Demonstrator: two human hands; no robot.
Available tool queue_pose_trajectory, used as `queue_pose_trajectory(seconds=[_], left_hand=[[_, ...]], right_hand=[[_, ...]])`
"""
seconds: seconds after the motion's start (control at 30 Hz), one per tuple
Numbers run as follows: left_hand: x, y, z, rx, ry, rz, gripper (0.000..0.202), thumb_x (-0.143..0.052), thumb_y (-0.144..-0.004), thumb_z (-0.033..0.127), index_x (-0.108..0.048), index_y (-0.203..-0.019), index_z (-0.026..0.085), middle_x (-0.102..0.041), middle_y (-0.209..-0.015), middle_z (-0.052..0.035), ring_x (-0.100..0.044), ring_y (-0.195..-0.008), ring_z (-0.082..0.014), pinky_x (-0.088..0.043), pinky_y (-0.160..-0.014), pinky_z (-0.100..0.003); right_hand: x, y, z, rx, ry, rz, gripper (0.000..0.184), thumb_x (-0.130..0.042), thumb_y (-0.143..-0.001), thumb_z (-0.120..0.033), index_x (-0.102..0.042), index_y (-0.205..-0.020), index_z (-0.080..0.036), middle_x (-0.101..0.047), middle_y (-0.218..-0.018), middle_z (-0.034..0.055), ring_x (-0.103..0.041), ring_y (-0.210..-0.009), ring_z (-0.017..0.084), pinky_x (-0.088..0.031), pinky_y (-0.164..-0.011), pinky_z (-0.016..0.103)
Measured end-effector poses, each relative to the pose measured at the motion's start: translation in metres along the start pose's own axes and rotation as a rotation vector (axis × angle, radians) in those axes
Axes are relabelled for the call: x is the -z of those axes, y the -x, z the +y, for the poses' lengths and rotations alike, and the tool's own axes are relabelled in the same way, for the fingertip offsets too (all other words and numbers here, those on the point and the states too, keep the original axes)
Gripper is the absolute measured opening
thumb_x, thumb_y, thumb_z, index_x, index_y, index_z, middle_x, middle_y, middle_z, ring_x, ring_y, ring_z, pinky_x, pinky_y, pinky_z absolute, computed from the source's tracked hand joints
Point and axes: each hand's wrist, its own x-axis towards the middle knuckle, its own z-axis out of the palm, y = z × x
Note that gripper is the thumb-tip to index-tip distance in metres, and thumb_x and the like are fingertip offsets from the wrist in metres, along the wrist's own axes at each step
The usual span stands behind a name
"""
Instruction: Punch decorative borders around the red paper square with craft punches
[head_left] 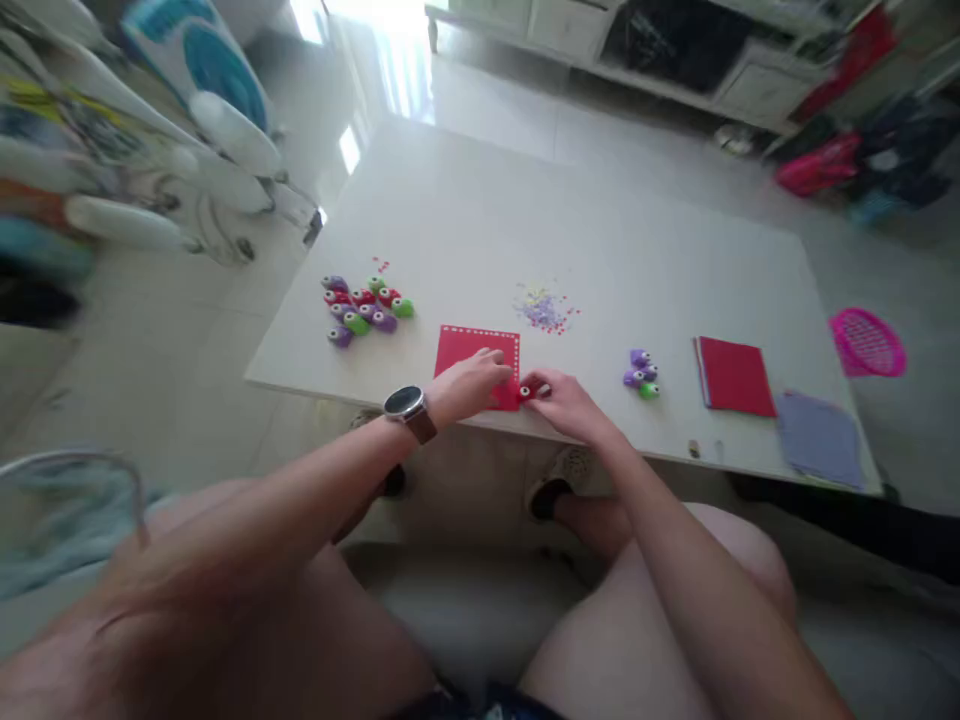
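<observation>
A bright-pink mesh basket (868, 343) is sitting past the white table (570, 210); the right hand (561, 403) is pinching a small red eye-marked piece (527, 391) at a square red sheet (466, 347)'s holed right edge, the left hand (474, 382) lying half-spread on top.

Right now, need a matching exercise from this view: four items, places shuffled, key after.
Items
1. Small red tool with an eye
2. Red sheet with edge holes
3. Scattered coloured bits
4. Watch

Places
A. On the table, past the sheet's far edge
B. On the left wrist
C. In the right hand's grip
D. Partly covered by the left hand

Pairs: 1-C, 2-D, 3-A, 4-B
</observation>
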Motion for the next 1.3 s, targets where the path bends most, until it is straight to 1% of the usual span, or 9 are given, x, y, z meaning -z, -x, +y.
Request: queue_pose_trajectory(seconds=[0.13, 0.33, 0.5, 0.67, 0.87, 1.07, 1.23, 1.3], left_hand=[[-0.003, -0.001, 0.001, 0.033, -0.046, 0.009, 0.018, -0.074, -0.091, 0.026, -0.068, -0.105, 0.017, -0.063, -0.116, -0.0101, -0.057, -0.111, -0.0259, -0.051, -0.082, -0.034], [-0.007, -0.001, 0.001, 0.037, -0.061, 0.019, 0.026, -0.079, -0.087, 0.033, -0.067, -0.107, 0.018, -0.063, -0.119, -0.0103, -0.056, -0.112, -0.0270, -0.049, -0.081, -0.036], [-0.007, 0.000, 0.003, 0.046, -0.072, 0.015, 0.027, -0.079, -0.087, 0.032, -0.068, -0.107, 0.018, -0.063, -0.120, -0.0106, -0.056, -0.113, -0.0272, -0.049, -0.081, -0.036], [-0.005, 0.000, 0.005, 0.052, -0.061, 0.008, 0.026, -0.078, -0.087, 0.031, -0.068, -0.107, 0.018, -0.063, -0.121, -0.0109, -0.056, -0.114, -0.0274, -0.048, -0.081, -0.035], [-0.006, 0.000, 0.004, 0.042, -0.054, 0.020, 0.022, -0.076, -0.088, 0.030, -0.069, -0.106, 0.018, -0.063, -0.120, -0.0110, -0.055, -0.113, -0.0273, -0.048, -0.081, -0.035], [-0.009, 0.000, 0.003, 0.028, -0.049, 0.040, 0.031, -0.077, -0.089, 0.034, -0.069, -0.114, 0.019, -0.062, -0.120, -0.0100, -0.055, -0.115, -0.0271, -0.048, -0.083, -0.035], [-0.007, 0.000, 0.004, 0.042, -0.054, 0.024, 0.031, -0.077, -0.089, 0.036, -0.069, -0.114, 0.019, -0.062, -0.119, -0.0098, -0.054, -0.114, -0.0270, -0.048, -0.084, -0.036], [-0.005, 0.000, 0.005, 0.048, -0.051, 0.010, 0.031, -0.078, -0.088, 0.035, -0.069, -0.114, 0.019, -0.062, -0.120, -0.0099, -0.054, -0.114, -0.0270, -0.047, -0.084, -0.035]], right_hand=[[0.001, 0.002, 0.003, 0.002, 0.005, 0.034, 0.026, -0.065, -0.080, -0.003, -0.074, -0.098, -0.020, -0.077, -0.097, 0.0033, -0.070, -0.090, 0.018, -0.054, -0.085, 0.031], [0.001, 0.001, 0.002, 0.011, 0.016, 0.050, 0.021, -0.067, -0.080, -0.005, -0.073, -0.092, -0.021, -0.077, -0.095, 0.0028, -0.071, -0.089, 0.019, -0.055, -0.085, 0.031], [0.006, 0.001, 0.001, 0.013, 0.047, 0.053, 0.016, -0.068, -0.081, -0.007, -0.073, -0.090, -0.020, -0.076, -0.094, 0.0036, -0.070, -0.089, 0.019, -0.055, -0.084, 0.032], [0.008, 0.002, 0.000, -0.003, 0.052, 0.039, 0.019, -0.068, -0.079, -0.006, -0.074, -0.091, -0.019, -0.076, -0.094, 0.0035, -0.070, -0.087, 0.018, -0.055, -0.083, 0.032], [0.005, 0.001, -0.002, 0.008, 0.050, 0.042, 0.018, -0.068, -0.079, -0.007, -0.073, -0.090, -0.020, -0.077, -0.095, 0.0036, -0.070, -0.091, 0.019, -0.056, -0.084, 0.032], [-0.001, -0.001, 0.000, 0.027, 0.025, 0.053, 0.021, -0.067, -0.078, -0.005, -0.073, -0.092, -0.021, -0.077, -0.094, 0.0028, -0.071, -0.090, 0.018, -0.056, -0.085, 0.032], [-0.002, -0.001, -0.002, 0.046, 0.009, 0.059, 0.018, -0.066, -0.079, -0.008, -0.073, -0.089, -0.021, -0.076, -0.093, 0.0029, -0.071, -0.090, 0.019, -0.056, -0.085, 0.033], [-0.001, -0.001, -0.004, 0.039, 0.005, 0.055, 0.017, -0.068, -0.079, -0.010, -0.073, -0.091, -0.021, -0.076, -0.095, 0.0028, -0.070, -0.091, 0.019, -0.056, -0.087, 0.033]])
